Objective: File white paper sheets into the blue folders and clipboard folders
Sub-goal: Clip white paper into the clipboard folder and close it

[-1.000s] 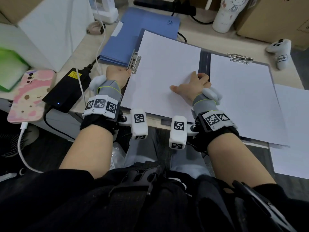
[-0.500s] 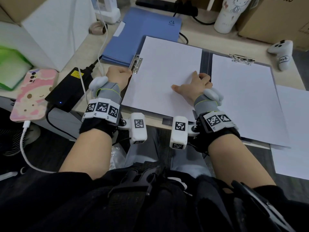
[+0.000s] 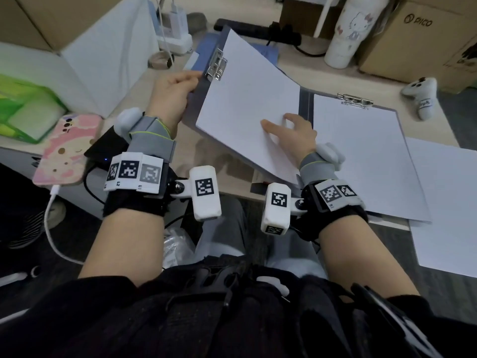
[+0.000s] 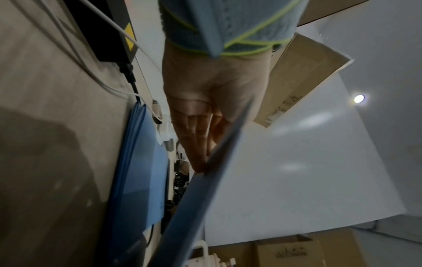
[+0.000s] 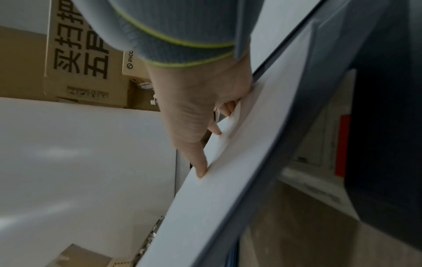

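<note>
A grey clipboard folder [image 3: 306, 104] lies open on the desk. My left hand [image 3: 173, 91] grips the outer edge of its left cover just below the metal clip [image 3: 215, 65] and holds that cover tilted up off the desk. In the left wrist view the fingers [image 4: 200, 137] lie under the cover edge [image 4: 205, 189]. A white sheet [image 3: 245, 99] is clipped on this cover. My right hand [image 3: 291, 133] rests on it, thumb and bent fingertips pressing the paper [image 5: 228, 180]. A second sheet [image 3: 361, 156] lies flat on the right half under its clip [image 3: 356, 99]. Blue folders [image 3: 205, 50] lie behind the raised cover, mostly hidden.
Loose white sheets [image 3: 449, 202] lie at the right desk edge. A pink phone [image 3: 67, 148] and a black charger [image 3: 103, 148] sit at the left. A white tumbler [image 3: 348, 34], a cardboard box [image 3: 418, 37] and a white controller [image 3: 423, 94] stand at the back right.
My left hand has lifted the folder's left cover from flat on the desk to a steep tilt toward the right. The right hand has stayed on the sheet.
</note>
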A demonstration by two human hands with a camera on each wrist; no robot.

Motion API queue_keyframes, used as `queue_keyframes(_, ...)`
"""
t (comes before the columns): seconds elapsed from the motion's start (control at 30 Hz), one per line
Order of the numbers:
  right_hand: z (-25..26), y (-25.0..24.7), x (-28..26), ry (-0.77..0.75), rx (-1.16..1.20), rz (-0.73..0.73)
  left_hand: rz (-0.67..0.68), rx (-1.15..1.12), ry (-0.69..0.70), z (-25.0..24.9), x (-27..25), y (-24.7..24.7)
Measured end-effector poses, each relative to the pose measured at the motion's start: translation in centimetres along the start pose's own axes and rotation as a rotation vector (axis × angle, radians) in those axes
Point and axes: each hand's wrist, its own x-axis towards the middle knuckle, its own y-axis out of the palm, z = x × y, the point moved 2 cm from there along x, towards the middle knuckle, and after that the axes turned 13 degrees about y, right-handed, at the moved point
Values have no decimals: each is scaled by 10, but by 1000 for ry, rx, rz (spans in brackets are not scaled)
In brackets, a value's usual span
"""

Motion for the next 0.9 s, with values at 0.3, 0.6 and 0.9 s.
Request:
queue_keyframes(0.3,4,-19,-23,-104,203,236,203,-220,105,-47,-31,58)
queue_keyframes(0.6,5,-84,-60,-278,406,224,580,-149,280,-62,-61,129)
queue_keyframes(0.9,-30,-152,-89,-462,874,-378,722,-43,347,-49,-81,195)
